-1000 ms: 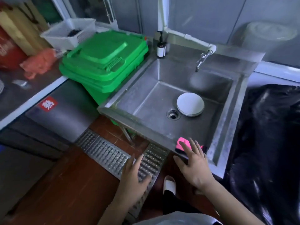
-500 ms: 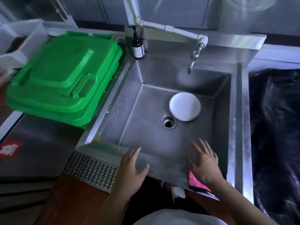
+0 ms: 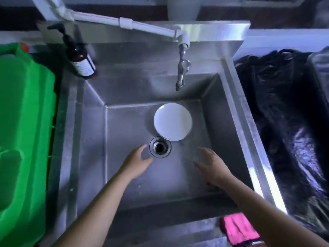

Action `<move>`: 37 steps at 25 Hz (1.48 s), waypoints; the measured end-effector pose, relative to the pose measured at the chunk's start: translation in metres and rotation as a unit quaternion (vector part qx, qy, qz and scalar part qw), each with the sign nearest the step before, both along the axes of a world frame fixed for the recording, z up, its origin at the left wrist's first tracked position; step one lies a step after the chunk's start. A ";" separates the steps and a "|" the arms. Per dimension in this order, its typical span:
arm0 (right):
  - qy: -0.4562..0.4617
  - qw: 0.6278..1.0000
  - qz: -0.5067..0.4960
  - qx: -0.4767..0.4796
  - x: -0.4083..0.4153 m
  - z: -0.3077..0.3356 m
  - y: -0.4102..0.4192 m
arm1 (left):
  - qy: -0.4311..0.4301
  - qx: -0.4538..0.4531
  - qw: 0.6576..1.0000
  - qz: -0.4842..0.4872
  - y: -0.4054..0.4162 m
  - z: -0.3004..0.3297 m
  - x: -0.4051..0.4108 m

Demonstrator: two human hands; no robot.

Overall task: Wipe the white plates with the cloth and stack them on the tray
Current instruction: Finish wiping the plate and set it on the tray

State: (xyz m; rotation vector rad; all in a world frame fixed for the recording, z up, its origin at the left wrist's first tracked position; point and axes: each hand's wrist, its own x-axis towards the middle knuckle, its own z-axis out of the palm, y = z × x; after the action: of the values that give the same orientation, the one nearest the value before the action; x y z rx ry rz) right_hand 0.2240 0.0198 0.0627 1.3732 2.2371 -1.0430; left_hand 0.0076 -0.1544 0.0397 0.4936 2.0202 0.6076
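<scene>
Nearest the camera, a pink cloth hangs over the sink's front rim, just under the right forearm; nobody is holding it. It looks soft and limp, prob light, so bunching it in one palm should do.

Further in, both hands are down inside the steel sink basin, w/ forearms angled inward from the bottom corners. The left hand sits just left of the drain, its fingers loosely spread and slack, holding nothing. The right hand is to the right of the drain, palm turned inward, also relaxed and empty. The pair point toward the plates, not yet touching.

Beyond the drain, the white plates lie flat on the basin floor, near edge just overlapping the drain ring. A second rim shows at the lower edge, so it looks like a small stack; count unclear. Likely ceramic or melamine: stiff, smooth, poss wet and slick, chippable against steel. Best hold is prob at the rim on opposite sides, thumbs on top, lifting the near edge first since it lies flat.

Farthest off, the tap hangs above the plates and a soap bottle stands on the back left corner. No tray identifiable; green bins sit left.
</scene>
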 end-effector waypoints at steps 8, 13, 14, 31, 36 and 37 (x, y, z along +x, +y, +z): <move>0.083 0.864 -0.436 -0.239 -0.103 -0.121 0.110 | -0.030 -0.035 0.998 0.051 0.070 -0.097 -0.041; 0.103 0.895 -0.389 -0.192 -0.134 -0.153 0.139 | -0.041 -0.034 0.991 0.119 0.128 -0.118 -0.064; 0.106 0.895 -0.389 -0.189 -0.136 -0.159 0.142 | -0.052 -0.033 0.990 0.125 0.140 -0.121 -0.067; 0.266 0.777 -0.511 -0.254 -0.123 -0.111 0.111 | -0.079 0.089 0.937 0.327 0.160 -0.057 -0.037; 0.402 0.756 -0.483 -0.183 -0.073 -0.034 0.047 | -0.002 0.215 0.906 0.366 0.117 0.009 0.018; 0.419 0.758 -0.469 -0.171 -0.064 -0.023 0.034 | 0.009 0.233 0.899 0.372 0.109 0.019 0.032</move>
State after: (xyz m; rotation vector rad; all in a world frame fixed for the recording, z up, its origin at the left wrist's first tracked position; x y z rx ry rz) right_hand 0.1602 0.0538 0.0398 2.1615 1.4569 -2.6888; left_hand 0.0395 -0.0449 0.0587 -0.0378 2.0473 1.5772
